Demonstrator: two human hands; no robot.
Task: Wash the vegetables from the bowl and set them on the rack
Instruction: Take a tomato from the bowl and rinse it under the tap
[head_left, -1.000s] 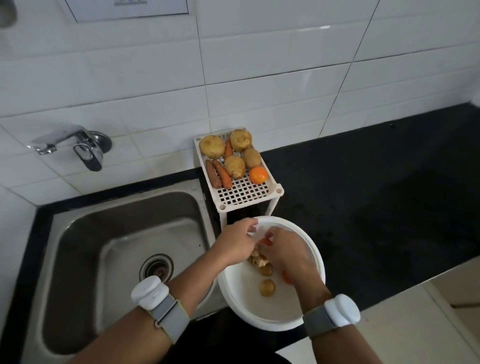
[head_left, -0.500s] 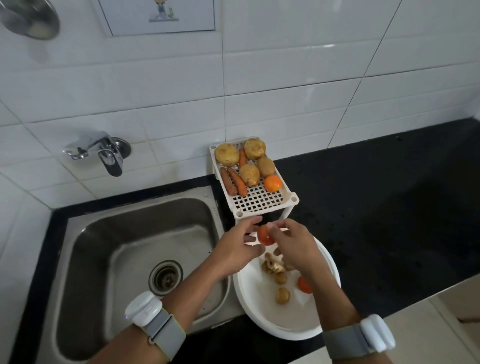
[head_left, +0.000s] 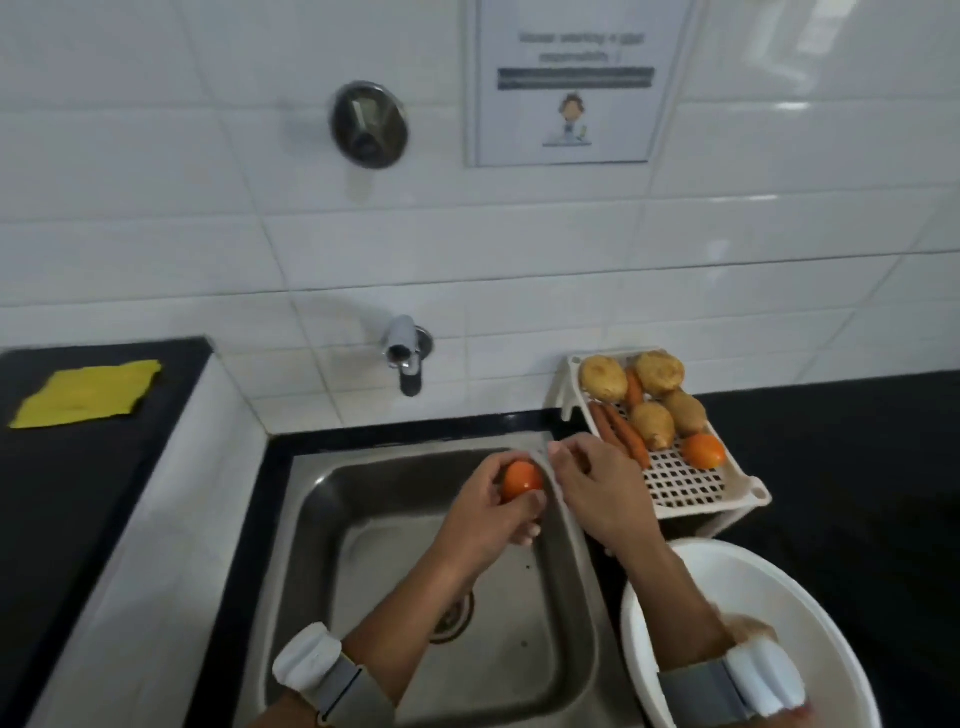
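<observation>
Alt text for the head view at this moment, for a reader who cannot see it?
The left hand holds an orange tomato over the steel sink, below the wall tap. The right hand is empty beside it; potatoes and carrots lie on the white rack.

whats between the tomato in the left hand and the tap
Nothing solid. In the head view the tomato in the left hand sits over the sink, below the tap; only bare sink wall and counter edge lie between.
</observation>
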